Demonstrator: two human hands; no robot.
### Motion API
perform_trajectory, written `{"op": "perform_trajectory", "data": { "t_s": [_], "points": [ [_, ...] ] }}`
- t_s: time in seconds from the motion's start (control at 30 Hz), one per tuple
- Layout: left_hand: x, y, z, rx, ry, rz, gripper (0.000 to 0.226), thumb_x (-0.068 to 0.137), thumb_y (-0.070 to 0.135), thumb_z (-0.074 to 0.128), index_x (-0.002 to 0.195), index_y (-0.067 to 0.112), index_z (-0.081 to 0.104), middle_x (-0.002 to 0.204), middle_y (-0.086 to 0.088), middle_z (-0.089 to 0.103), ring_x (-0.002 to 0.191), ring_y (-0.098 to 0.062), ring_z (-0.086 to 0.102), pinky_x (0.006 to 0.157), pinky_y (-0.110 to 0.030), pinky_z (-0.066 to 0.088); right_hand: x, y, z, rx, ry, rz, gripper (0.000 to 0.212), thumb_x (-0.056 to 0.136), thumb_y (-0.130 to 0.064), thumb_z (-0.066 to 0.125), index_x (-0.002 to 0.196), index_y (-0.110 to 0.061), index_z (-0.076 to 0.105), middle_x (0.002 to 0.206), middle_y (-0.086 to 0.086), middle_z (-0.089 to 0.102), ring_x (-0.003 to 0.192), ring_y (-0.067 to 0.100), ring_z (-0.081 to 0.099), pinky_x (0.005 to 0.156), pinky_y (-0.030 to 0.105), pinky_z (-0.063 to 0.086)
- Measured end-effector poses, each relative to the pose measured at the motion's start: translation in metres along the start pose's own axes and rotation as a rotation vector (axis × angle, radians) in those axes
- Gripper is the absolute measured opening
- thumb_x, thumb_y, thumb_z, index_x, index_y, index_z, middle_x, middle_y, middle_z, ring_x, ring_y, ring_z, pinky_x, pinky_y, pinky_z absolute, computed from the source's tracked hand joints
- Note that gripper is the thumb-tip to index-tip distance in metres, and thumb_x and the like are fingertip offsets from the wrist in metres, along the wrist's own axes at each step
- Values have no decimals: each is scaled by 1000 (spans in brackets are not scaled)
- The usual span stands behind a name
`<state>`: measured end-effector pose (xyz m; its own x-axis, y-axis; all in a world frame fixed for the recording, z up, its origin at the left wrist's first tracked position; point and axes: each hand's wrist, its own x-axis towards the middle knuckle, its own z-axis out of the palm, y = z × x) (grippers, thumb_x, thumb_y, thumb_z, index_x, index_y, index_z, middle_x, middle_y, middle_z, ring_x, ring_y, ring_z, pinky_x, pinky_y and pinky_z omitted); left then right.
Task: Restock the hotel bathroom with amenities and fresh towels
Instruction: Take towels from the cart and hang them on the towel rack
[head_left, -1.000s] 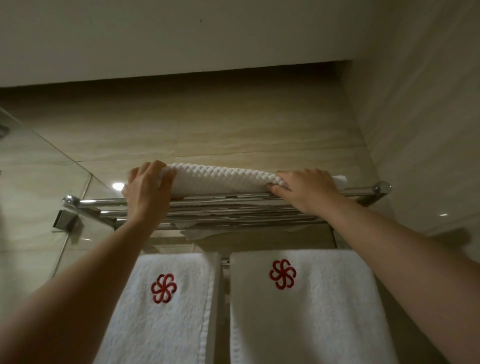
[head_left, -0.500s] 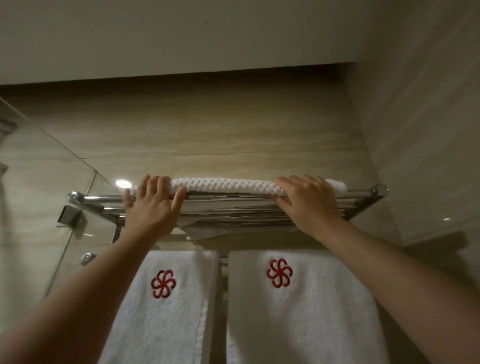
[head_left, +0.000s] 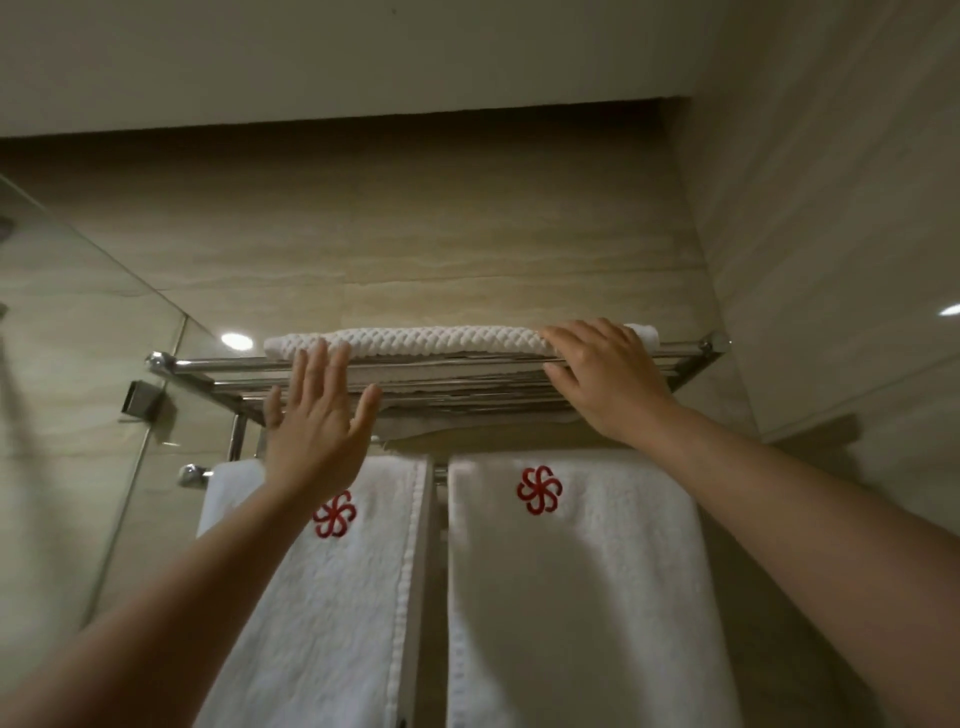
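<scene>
A folded white textured towel (head_left: 441, 340) lies flat on top of the chrome wall rack (head_left: 197, 371), high on the tiled wall. My right hand (head_left: 605, 376) rests on the towel's right end with relaxed fingers over the front rail. My left hand (head_left: 317, 421) hovers just below the rack's front rail, fingers straight and spread, holding nothing. Two white towels with red flower emblems hang from the bar below: the left hanging towel (head_left: 343, 597) and the right hanging towel (head_left: 571, 597).
A glass shower panel (head_left: 78, 374) with a metal clamp (head_left: 140, 400) stands at the left, joined to the rack's end. Beige tiled walls meet in a corner at the right. The ceiling is close above.
My left hand has let go of the towel's left end, opened and dropped below the rail. The towel now lies flatter and farther back on the rack. My right hand stays on it.
</scene>
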<state>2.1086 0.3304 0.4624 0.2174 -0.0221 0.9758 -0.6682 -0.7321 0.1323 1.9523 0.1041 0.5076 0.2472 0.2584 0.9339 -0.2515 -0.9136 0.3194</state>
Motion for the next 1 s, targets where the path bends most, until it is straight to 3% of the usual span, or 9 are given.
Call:
{"op": "perform_trajectory", "data": {
  "t_s": [0.13, 0.23, 0.33, 0.5, 0.7, 0.87, 1.0],
  "points": [
    [-21, 25, -32, -165, -105, 54, 63, 92, 56, 14, 145, 22, 22, 155, -1, 17, 142, -19, 17, 113, -45, 15, -17, -13, -40, -34, -72, 14, 33, 97, -31, 36, 121, -17, 54, 122, 1, 57, 114, 20, 47, 97, 35, 34],
    [-42, 42, -60, -315, -218, 95, 44, 97, 44, 29, 129, 16, 43, 137, -8, 43, 124, -22, 42, 103, -41, 37, -39, -28, -74, -38, -151, 37, 28, 96, -33, 38, 106, -17, 59, 112, 1, 60, 105, 21, 52, 90, 35, 37],
    [-70, 56, -96, -393, -301, 199, 35, 94, 38, 39, 119, 15, 50, 123, -7, 55, 107, -19, 54, 90, -37, 49, -70, -46, -114, -82, -312, 62, 26, 96, -34, 40, 102, -18, 60, 109, 2, 61, 100, 23, 57, 86, 36, 40],
    [-119, 85, -160, -443, -514, 356, 29, 94, 33, 45, 119, 18, 50, 116, -2, 60, 97, -14, 57, 84, -30, 50, -121, -79, -191, -183, -500, 75, 30, 95, -32, 41, 118, -21, 56, 122, 3, 56, 105, 24, 56, 86, 34, 36],
    [-176, 131, -219, -425, -969, 543, 36, 94, 44, 42, 117, 20, 55, 115, -3, 63, 100, -19, 60, 92, -38, 50, -174, -106, -288, -248, -767, 187, 27, 94, -35, 43, 109, -21, 60, 112, 3, 62, 98, 23, 58, 78, 34, 43],
    [-220, 173, -258, -534, -1044, 670, 40, 95, 45, 38, 114, 15, 58, 112, -5, 63, 100, -21, 60, 90, -38, 48, -218, -111, -374, -297, -969, 313, 34, 94, -44, 42, 120, -28, 55, 125, -4, 57, 105, 19, 56, 82, 33, 44],
    [-255, 208, -289, -731, -1070, 710, 37, 92, 49, 40, 113, 24, 57, 107, 6, 61, 96, -12, 58, 86, -30, 48, -256, -118, -452, -305, -1023, 433, 34, 93, -47, 40, 121, -33, 53, 124, -11, 55, 102, 13, 55, 83, 31, 44]
  ]
}}
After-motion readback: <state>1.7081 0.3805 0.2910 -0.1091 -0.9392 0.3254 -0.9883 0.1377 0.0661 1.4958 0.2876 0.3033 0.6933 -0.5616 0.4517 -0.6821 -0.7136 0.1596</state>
